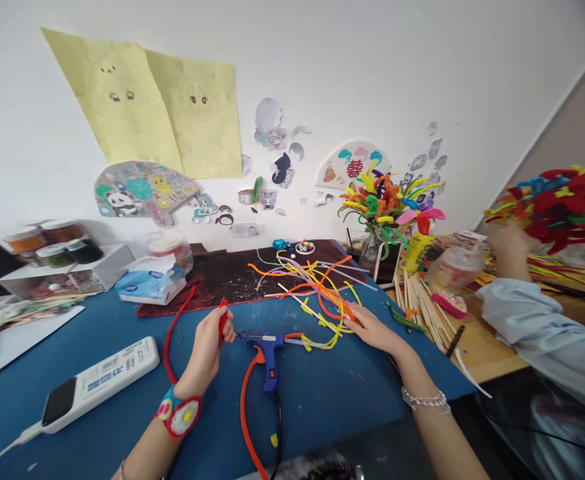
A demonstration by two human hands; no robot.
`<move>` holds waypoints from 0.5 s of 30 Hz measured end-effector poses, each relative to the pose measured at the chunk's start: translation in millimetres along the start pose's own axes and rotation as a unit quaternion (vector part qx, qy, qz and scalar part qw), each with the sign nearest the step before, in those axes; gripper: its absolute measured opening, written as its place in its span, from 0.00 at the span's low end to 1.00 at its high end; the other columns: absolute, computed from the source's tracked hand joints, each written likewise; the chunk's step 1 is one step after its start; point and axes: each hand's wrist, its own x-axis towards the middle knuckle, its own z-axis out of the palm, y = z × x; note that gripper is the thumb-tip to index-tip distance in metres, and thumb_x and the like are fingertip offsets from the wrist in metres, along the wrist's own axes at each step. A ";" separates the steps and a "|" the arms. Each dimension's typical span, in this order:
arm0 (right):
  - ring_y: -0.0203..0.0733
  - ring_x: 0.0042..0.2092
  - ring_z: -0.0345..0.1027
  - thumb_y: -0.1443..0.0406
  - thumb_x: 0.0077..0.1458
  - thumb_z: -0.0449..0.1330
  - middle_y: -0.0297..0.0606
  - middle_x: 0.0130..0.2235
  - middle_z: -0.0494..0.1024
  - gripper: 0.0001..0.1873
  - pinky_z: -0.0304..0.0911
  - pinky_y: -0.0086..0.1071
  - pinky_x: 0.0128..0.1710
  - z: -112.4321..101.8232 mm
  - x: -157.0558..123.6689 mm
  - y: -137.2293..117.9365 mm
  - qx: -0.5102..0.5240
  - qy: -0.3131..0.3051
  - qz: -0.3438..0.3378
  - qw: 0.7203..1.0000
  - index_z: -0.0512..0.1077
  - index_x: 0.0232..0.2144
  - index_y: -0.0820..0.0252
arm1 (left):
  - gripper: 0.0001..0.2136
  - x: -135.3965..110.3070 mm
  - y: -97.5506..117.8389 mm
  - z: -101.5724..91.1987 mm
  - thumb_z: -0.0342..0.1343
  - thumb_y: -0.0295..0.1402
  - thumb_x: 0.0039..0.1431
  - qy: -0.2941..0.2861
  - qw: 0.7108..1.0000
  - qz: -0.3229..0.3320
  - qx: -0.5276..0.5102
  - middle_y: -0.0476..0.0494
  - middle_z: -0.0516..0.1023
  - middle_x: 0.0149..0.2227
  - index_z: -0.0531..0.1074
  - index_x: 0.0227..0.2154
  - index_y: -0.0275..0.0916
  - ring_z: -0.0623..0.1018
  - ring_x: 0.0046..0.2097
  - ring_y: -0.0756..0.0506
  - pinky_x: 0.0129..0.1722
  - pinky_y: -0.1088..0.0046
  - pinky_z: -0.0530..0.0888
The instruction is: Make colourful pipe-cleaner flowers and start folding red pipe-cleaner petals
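My left hand is closed on a short red pipe cleaner piece, held upright just above the mat. A longer red pipe cleaner lies beside it, partly hidden behind my wrist. Close to my left fingers is the tip of a blue glue gun, lying on its side with a black cord. My right hand is palm down with fingers stretched out at the near edge of a loose pile of orange, yellow and white pipe cleaners. An orange pipe cleaner curves below the glue gun.
A white power bank lies left, below a tissue pack. At the back right stand a vase of pipe-cleaner flowers and wooden sticks. A co-worker's sleeved arm reaches among red pipe-cleaner flowers.
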 end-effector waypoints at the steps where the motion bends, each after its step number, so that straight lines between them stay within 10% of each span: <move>1: 0.48 0.62 0.51 0.52 0.59 0.49 0.38 0.61 0.61 0.27 0.48 0.46 0.61 -1.0 -2.6 -1.3 -0.001 -0.007 -0.005 1.000 0.61 0.58 0.51 | 0.11 -0.2 -0.2 0.1 0.53 0.39 0.54 0.000 1.000 -0.001 -0.001 0.55 0.57 0.15 0.67 0.23 0.37 0.59 0.18 0.54 0.19 0.78 0.62; 15: 0.46 0.62 0.52 0.60 0.61 0.46 0.36 0.60 0.64 0.22 0.51 0.48 0.60 2.5 -57.5 -14.9 -0.018 0.030 0.019 0.999 0.63 0.56 0.50 | 0.11 -1.7 -3.7 4.7 0.54 0.39 0.54 -0.017 1.000 -0.009 0.013 0.56 0.57 0.15 0.66 0.23 0.37 0.59 0.18 0.54 0.18 0.79 0.61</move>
